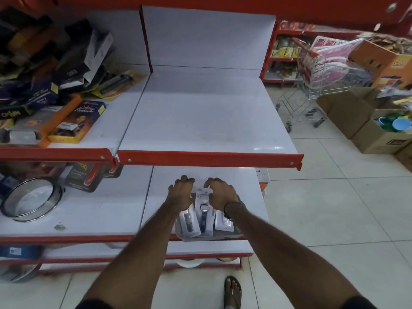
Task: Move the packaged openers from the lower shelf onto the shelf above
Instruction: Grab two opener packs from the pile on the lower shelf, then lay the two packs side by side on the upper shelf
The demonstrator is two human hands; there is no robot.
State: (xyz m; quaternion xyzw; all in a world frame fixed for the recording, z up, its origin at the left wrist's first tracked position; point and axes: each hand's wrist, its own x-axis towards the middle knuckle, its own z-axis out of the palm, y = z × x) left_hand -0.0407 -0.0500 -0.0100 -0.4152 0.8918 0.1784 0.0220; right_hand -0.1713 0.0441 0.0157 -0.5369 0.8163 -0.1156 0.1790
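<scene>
Upper shelf [207, 121]: white board with red front lip, bare.
Lower shelf [249, 197]: white, holds the packaged openers [203, 216] near its front edge, 3 packs side by side.
Left hand [180, 192]: fingers curled down over the left pack.
Right hand [221, 192]: fingers curled over the packs' top edge; actual grip cannot be told.

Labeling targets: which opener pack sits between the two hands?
The middle opener pack, dark blue opener; the flanking packs lie partly under the left hand and right hand.
</scene>
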